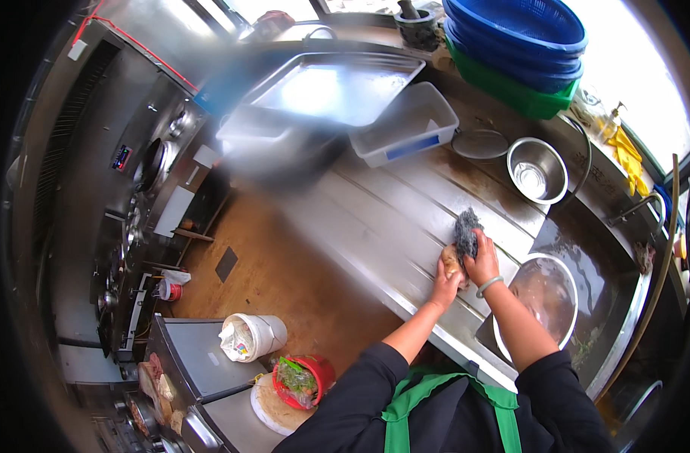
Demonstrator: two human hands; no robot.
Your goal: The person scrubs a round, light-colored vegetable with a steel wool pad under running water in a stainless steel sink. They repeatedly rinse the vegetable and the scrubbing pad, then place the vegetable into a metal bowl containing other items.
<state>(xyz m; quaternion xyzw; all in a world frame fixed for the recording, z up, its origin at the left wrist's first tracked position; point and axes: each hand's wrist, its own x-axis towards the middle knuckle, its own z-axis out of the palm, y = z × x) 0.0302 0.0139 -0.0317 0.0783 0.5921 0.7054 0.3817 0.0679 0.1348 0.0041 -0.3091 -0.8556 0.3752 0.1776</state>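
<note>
On the ribbed stainless-steel draining board (373, 218), my left hand (446, 287) grips a lumpy, pale brown piece of food (451, 259), possibly meat with skin. My fingers cover much of it, so its exact kind cannot be told. A grey steel-wool scrubber (467, 229) is in my right hand (483, 259), pressed against the top of that piece. A pale bangle (489, 286) circles my right wrist. Just right of my forearm, a large round basin (575, 303) of liquid stands in the sink (611, 277), partly hidden by the arm.
A steel bowl (553, 161) and a round strainer (481, 144) lie beyond my hands. Farther back are a white plastic tub (404, 127), a metal tray (350, 85) and stacked blue baskets (515, 34). A faucet (659, 206) rises at right. Buckets (266, 337) stand lower left.
</note>
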